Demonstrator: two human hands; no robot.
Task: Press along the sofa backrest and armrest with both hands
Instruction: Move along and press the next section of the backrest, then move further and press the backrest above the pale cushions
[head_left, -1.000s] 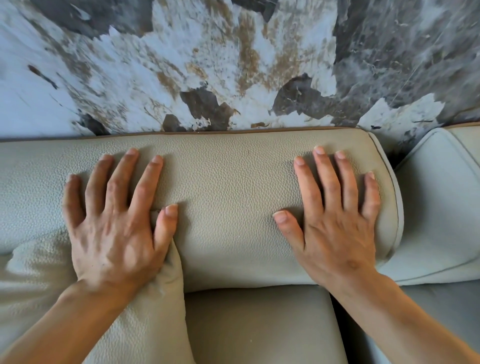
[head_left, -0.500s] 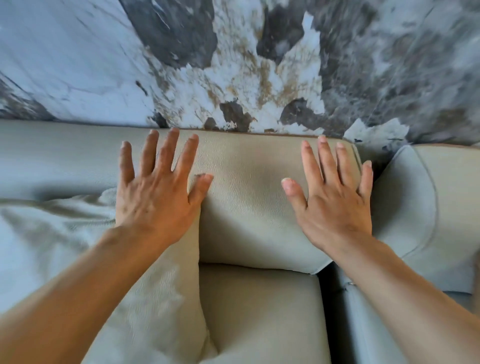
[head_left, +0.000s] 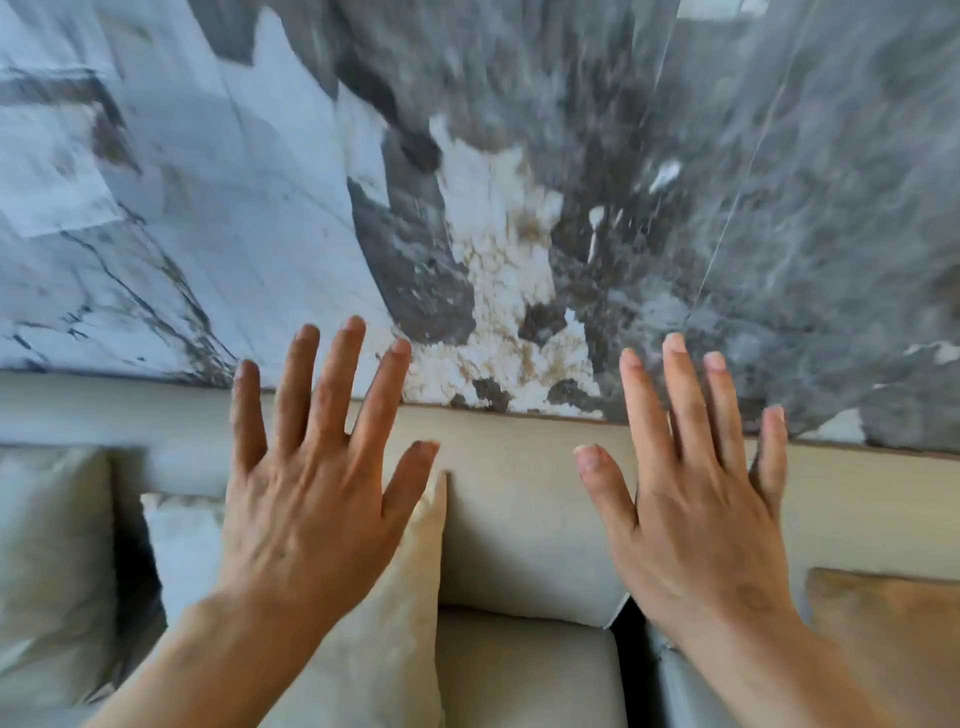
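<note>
- Left hand (head_left: 311, 499): palm down, fingers spread wide, holding nothing. Its fingertips reach past the top edge of the backrest (head_left: 519, 499) and overlap the wall (head_left: 519, 208) in the view.
- Right hand (head_left: 696, 519): palm down, fingers fanned apart, holding nothing. Its three long fingers also cross the top edge of the backrest.
- Contact: it cannot be told whether either palm touches the upholstery or hovers just above it; no dent shows in the cover around them.
- Backrest: a beige padded band running left to right beneath both hands, set against the marbled grey-and-white wall. The bare stretch between the two thumbs is its clearest part.
- Seat cushion (head_left: 519, 670): lies below the backrest, between the two forearms.
- Pale pillow (head_left: 384, 623): leans on the backrest under the left wrist; its upper corner rises just beside the left thumb.
- Tan pillow (head_left: 883, 623): sits at the right edge, just beside the right wrist.
- Armrest: cannot be identified in this view.
</note>
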